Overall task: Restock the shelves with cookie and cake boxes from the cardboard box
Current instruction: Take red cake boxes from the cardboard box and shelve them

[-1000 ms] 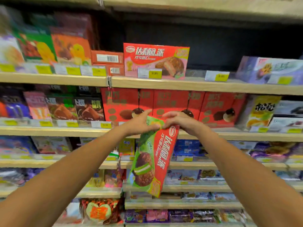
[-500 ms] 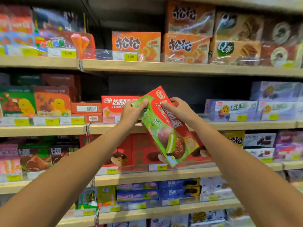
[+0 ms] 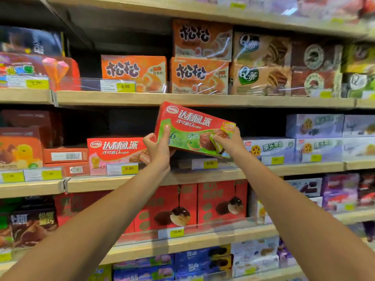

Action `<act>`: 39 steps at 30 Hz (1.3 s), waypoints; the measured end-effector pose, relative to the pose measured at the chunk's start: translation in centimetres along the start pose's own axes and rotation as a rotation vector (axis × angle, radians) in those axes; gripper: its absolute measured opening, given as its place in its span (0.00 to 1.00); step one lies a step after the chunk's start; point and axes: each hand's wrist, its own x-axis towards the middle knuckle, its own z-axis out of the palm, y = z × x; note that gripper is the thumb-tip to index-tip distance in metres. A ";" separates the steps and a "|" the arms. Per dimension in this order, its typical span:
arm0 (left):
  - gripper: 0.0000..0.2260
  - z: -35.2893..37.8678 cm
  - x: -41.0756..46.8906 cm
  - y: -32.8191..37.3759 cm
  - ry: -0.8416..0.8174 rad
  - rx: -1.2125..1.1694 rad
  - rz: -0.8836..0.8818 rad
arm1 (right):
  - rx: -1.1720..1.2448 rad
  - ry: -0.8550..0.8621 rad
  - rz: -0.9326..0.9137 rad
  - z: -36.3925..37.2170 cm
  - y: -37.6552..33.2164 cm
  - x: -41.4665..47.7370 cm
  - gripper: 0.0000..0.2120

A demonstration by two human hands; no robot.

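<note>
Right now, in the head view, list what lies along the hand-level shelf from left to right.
Orange chick box → stacked flat orange boxes → red-and-pink pie box → left hand → red-and-green pie box, held tilted → right hand → pale purple boxes.

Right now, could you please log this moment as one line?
left hand, right hand: holding pie box | tilted at shelf front | not placed

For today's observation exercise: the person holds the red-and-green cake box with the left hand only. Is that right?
No: the head view shows both hands on the red-and-green cake box, the left hand at its left end, the right hand at its right.
</note>
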 end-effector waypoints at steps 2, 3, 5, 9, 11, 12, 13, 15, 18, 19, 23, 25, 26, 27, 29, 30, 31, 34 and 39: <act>0.21 0.8 0.6 -0.8 -0.027 0.141 0.085 | -0.001 0.026 -0.014 -0.7 1.0 1.1 0.41; 0.22 0.8 0.9 -0.8 -0.023 0.265 0.149 | -0.013 0.035 -0.022 -1.1 1.1 1.5 0.41; 0.26 0.9 1.7 -1.0 -0.002 0.529 0.260 | -0.013 0.022 -0.037 -1.6 1.6 2.7 0.39; 0.23 1.7 2.2 -1.1 -0.041 0.810 0.389 | -0.008 0.016 -0.028 -2.2 2.6 4.2 0.42; 0.25 2.3 2.3 -1.2 -0.111 0.902 0.454 | -0.039 0.007 0.011 -2.4 3.1 4.7 0.45; 0.26 2.5 2.6 -1.4 -0.141 0.931 0.468 | -0.070 -0.001 0.011 -2.4 3.4 4.9 0.46; 0.28 2.7 2.7 -1.5 -0.174 0.948 0.466 | -0.107 0.001 -0.009 -2.5 3.6 5.1 0.46; 0.29 2.9 3.0 -1.6 -0.242 0.983 0.437 | -0.175 -0.007 -0.075 -2.5 4.0 5.3 0.45; 0.22 2.7 3.5 -2.0 -0.281 1.027 0.450 | -0.234 -0.036 -0.106 -2.3 3.8 5.5 0.42; 0.19 2.7 3.6 -2.1 -0.275 1.030 0.480 | -0.246 -0.023 -0.102 -2.1 3.8 5.5 0.42; 0.18 3.1 3.8 -2.9 -0.162 1.132 0.593 | -0.242 0.039 -0.091 -1.0 4.7 5.4 0.40; 0.22 3.2 3.6 -3.1 -0.108 1.171 0.629 | -0.257 0.068 -0.089 -0.5 5.0 5.3 0.40; 0.26 3.2 3.6 -3.2 -0.102 1.194 0.644 | -0.271 0.086 -0.087 -0.3 5.1 5.2 0.39; 0.32 3.1 3.7 -3.4 -0.106 1.236 0.659 | -0.293 0.100 -0.090 -0.2 5.1 5.2 0.39; 0.39 2.9 3.7 -3.8 -0.113 1.384 0.686 | -0.368 0.121 -0.112 0.0 5.3 5.0 0.38; 0.38 2.9 3.7 -4.0 -0.110 1.457 0.691 | -0.411 0.124 -0.123 0.2 5.5 4.9 0.37; 0.35 2.8 3.7 -4.4 -0.106 1.511 0.683 | -0.446 0.118 -0.126 0.4 5.9 4.8 0.36; 0.28 2.5 3.9 -5.4 -0.075 1.607 0.703 | -0.503 0.118 -0.132 0.9 6.4 4.5 0.35; 0.30 2.2 4.8 -5.7 -0.038 1.697 0.822 | -0.560 0.140 -0.148 1.2 6.6 4.1 0.36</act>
